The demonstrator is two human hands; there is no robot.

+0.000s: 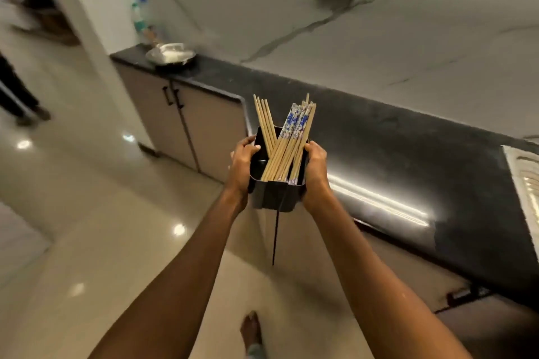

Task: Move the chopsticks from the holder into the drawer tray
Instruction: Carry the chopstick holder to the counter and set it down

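A black rectangular holder [272, 197] is held in the air in front of me, over the floor and next to the counter. My left hand [242, 167] grips its left side and my right hand [315, 172] grips its right side. Several chopsticks [287, 140] stand tilted inside it: plain wooden ones fan out to the left, and others with blue-and-white patterned tops lean right. One dark chopstick [275, 237] hangs down below the holder. No drawer tray is in view.
A long black countertop [408, 154] runs along the marble wall to my right, with cabinet doors [186, 122] beneath. A metal pan [170, 56] and a bottle [139, 13] stand at its far end. A white object [525, 183] lies at the right edge. Another person's legs [17, 90] are far left.
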